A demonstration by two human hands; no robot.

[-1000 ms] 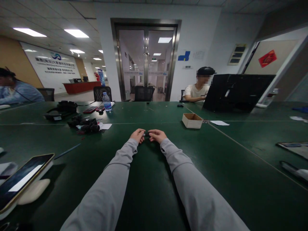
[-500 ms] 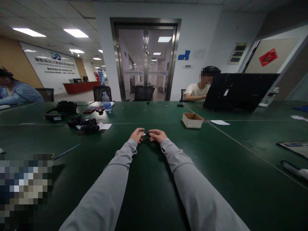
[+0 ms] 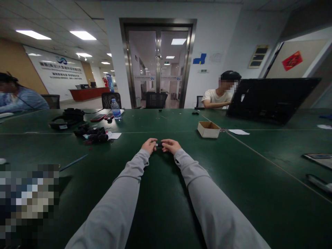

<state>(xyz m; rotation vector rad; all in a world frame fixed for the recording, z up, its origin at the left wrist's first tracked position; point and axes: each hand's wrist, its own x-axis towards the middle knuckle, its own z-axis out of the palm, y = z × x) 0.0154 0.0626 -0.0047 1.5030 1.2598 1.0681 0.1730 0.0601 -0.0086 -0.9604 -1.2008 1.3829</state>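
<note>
Out over the green table [image 3: 166, 193], my left hand [image 3: 148, 146] and my right hand [image 3: 171, 146] face each other, close together. Between their fingertips is a small dark object with a silvery end [image 3: 159, 145]; it is too small to name. My left fingers pinch its silvery end, while the right fingers grip the dark end. Both hands are closed, and the fingers partly cover the object.
Right of my hands sits an open box [image 3: 209, 130]. Black gear [image 3: 92, 134], phones [image 3: 98, 118] and a water bottle [image 3: 116, 110] lie or stand at the left. A co-worker [image 3: 220, 93] sits behind a large black screen [image 3: 271, 100]. Another person [image 3: 24, 97] sits far left.
The black screen at the back right has shifted right and now hides the bottle that stood beside it. My hands keep the same pinch on the small object, almost unmoved.
</note>
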